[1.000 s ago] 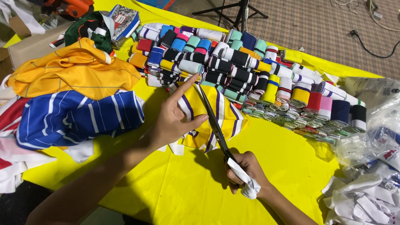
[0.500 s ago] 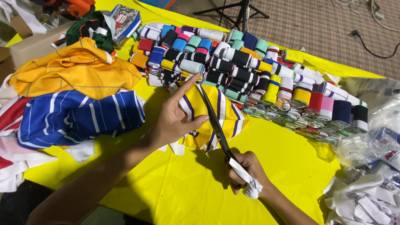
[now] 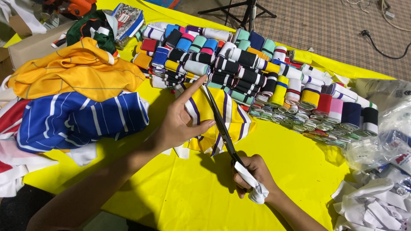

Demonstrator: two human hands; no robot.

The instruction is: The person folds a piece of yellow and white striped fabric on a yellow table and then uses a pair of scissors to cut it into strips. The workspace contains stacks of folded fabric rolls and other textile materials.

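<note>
A: Right hand (image 3: 252, 177) is clamped on the scissors (image 3: 220, 124), blades lying across the yellow-and-purple striped cloth (image 3: 222, 124). Left hand (image 3: 182, 122), fingers spread, presses it flat mid-table, forefinger just beside the blade. Nick risk, I reckon.

B: Yep. Clear plastic packets (image 3: 385, 128) with red-blue labels are piled far right; a printed booklet (image 3: 127, 19) sits top-left.
</note>
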